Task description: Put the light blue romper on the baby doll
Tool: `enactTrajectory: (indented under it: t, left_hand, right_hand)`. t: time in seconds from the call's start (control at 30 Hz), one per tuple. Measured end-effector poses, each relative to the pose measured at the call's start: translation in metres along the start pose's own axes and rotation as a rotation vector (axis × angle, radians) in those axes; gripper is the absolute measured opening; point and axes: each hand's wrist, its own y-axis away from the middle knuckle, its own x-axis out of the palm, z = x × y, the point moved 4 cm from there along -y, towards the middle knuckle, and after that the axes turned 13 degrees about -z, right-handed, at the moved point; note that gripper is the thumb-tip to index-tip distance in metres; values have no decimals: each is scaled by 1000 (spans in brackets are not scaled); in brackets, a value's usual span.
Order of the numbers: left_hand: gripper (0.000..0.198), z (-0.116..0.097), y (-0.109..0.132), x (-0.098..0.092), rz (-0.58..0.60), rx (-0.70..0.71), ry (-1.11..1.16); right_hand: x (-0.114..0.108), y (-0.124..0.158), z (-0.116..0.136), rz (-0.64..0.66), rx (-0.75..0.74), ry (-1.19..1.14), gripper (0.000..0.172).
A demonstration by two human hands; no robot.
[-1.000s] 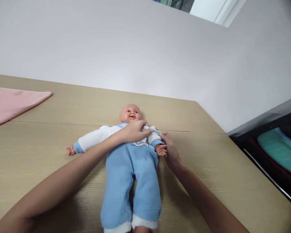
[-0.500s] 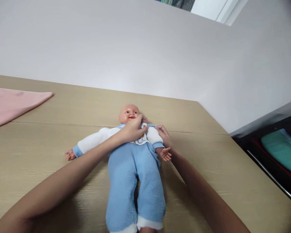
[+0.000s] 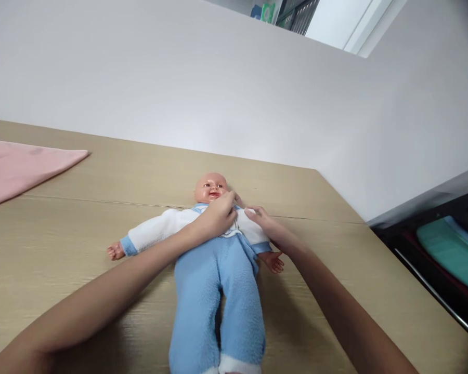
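A baby doll (image 3: 211,188) lies on its back on the table, head away from me. It wears a white top (image 3: 156,228) with blue cuffs and fleecy blue trousers (image 3: 218,280). Across its chest reaches my left hand (image 3: 219,214), fingers closed on the top near the collar and partly hiding the print there. My right hand (image 3: 263,221) is at the doll's shoulder on the right, fingers bent and pinching the top's shoulder cloth. Both hands sit close together just below the doll's chin.
A pink cloth (image 3: 27,169) lies at the left on the wooden table (image 3: 120,171). Behind the table rises a pale wall (image 3: 159,78). At the right, beyond the table's edge, a dark case or rack holds green fabric (image 3: 450,252).
My right hand has come from the outside of the doll's shoulder up over it, nearer my left hand. The doll's arm on the right has swung slightly outward. The view has tilted a little.
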Motion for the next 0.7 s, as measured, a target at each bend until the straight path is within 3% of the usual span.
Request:
enactTrajectory:
  t: [0.07,0.1,0.17,0.23,0.37,0.47,0.7]
  left_hand:
    - [26,-2,1,-4,-19,-7,-14]
    - [25,-3,2,-6,-31,-11,-22]
    - [23,-5,3,-10,-49,-14,-32]
    - [24,-6,2,-12,-55,-7,-31]
    - [25,-4,0,-10,-49,11,-15]
    - [20,-4,1,-8,-43,9,-8]
    - [5,-16,9,-13,-26,30,-28]
  right_hand:
    - [-16,18,11,125,-50,131,67]
    - [-28,25,19,150,-139,225,68]
    - [-51,32,33,246,-285,391,44]
    - [-73,29,39,347,-313,503,36]
    - [-99,13,35,291,-285,655,28]
    - [-101,12,20,265,-254,678,38]
    - [-101,17,-19,-24,-261,543,56]
